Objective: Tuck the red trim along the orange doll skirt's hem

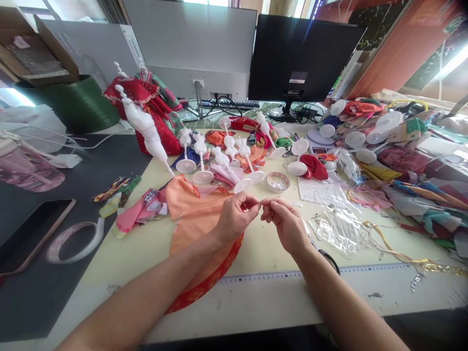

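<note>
The orange cloth lies spread on the front middle of the table, its red patterned hem curving toward the front edge and the left forearm crossing over it. From where I'm watching, the left hand hangs just above the cloth's right side, and the right hand is just right of the cloth, over bare table. Both are clenched into pinches, with the left fingertips and right fingertips almost meeting. If they grip anything, it's too fine for me to make out.

Just beyond the hands sits a small round dish. Behind it, white doll stands with round bases crowd the table's middle, among scraps of colored cloth. A doll form in a red gown stands toward the back left corner. Pink cloth touches the orange cloth's left side.

To the right of the right hand lies a clear plastic bag, with black scissors partly under the right forearm. A ruler runs along the front edge, and gold ribbon trails across it. Heaped fabrics fill the right side. Past the left edge, a dark mat carries a phone and a tape roll.
</note>
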Tool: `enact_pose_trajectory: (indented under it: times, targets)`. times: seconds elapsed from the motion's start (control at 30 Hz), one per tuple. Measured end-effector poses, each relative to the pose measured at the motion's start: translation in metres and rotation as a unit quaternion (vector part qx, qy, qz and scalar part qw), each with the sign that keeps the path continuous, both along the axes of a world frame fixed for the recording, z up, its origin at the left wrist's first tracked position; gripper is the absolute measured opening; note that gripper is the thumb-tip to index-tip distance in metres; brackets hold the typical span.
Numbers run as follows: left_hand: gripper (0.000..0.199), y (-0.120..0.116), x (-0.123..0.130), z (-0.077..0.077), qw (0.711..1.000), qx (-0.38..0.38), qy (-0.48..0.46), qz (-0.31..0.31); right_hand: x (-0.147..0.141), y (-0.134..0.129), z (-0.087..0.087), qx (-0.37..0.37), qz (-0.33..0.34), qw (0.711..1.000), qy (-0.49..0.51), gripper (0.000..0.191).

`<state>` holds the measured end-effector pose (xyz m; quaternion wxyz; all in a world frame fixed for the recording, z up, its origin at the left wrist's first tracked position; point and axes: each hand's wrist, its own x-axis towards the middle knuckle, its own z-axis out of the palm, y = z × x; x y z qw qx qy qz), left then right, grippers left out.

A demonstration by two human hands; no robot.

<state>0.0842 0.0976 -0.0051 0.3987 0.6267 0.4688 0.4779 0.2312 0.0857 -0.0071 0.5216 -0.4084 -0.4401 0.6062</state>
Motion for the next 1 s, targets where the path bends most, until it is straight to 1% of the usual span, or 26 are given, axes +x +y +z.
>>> enact_pose_trajectory:
  times: [0.1, 0.2, 0.3, 0.37, 0.43, 0.5, 0.6, 0.63, 0.7, 0.8, 0.87, 1.0]
  targets:
    - [0.009, 0.000, 0.000, -0.001, 1.000, -0.014, -0.016, -0.009, 0.002, 0.001, -0.001, 0.007, -0.040, 0.999, 0.002, 0.019]
    - [0.013, 0.003, -0.001, -0.006, 0.997, -0.047, -0.047, -0.029, 0.006, 0.004, -0.002, 0.008, -0.074, 0.997, 0.010, 0.017]
    - [0.017, 0.005, -0.002, -0.011, 0.993, -0.076, -0.079, -0.050, 0.008, 0.007, -0.002, -0.006, -0.063, 0.998, 0.023, 0.017]
    - [0.016, 0.005, -0.003, -0.011, 0.993, -0.070, -0.077, -0.052, 0.008, 0.008, -0.003, -0.023, -0.040, 0.997, 0.062, 0.020]
    - [0.013, 0.002, -0.002, -0.009, 0.997, -0.030, -0.045, -0.050, 0.009, 0.010, -0.003, -0.041, -0.014, 0.992, 0.118, 0.024]
    - [0.009, -0.001, -0.001, -0.007, 0.997, 0.051, 0.007, -0.050, 0.009, 0.011, -0.003, -0.053, 0.012, 0.984, 0.168, 0.032]
    - [0.005, -0.007, 0.004, -0.006, 0.976, 0.193, 0.068, -0.068, 0.008, 0.010, -0.001, -0.053, 0.044, 0.976, 0.208, 0.044]
    - [0.005, -0.008, 0.006, -0.007, 0.967, 0.228, 0.080, -0.075, 0.008, 0.009, 0.000, -0.050, 0.050, 0.975, 0.211, 0.046]
    - [0.006, -0.009, 0.010, -0.009, 0.953, 0.272, 0.097, -0.087, 0.006, 0.008, 0.001, -0.047, 0.054, 0.976, 0.208, 0.050]
    - [0.007, -0.010, 0.015, -0.014, 0.939, 0.309, 0.119, -0.098, 0.003, 0.005, 0.004, -0.050, 0.045, 0.977, 0.203, 0.052]
    - [0.008, -0.011, 0.016, -0.016, 0.935, 0.316, 0.123, -0.101, 0.001, 0.005, 0.005, -0.051, 0.037, 0.977, 0.205, 0.053]
    - [0.008, -0.012, 0.018, -0.018, 0.947, 0.286, 0.104, -0.105, 0.000, 0.004, 0.005, -0.046, 0.034, 0.977, 0.207, 0.053]
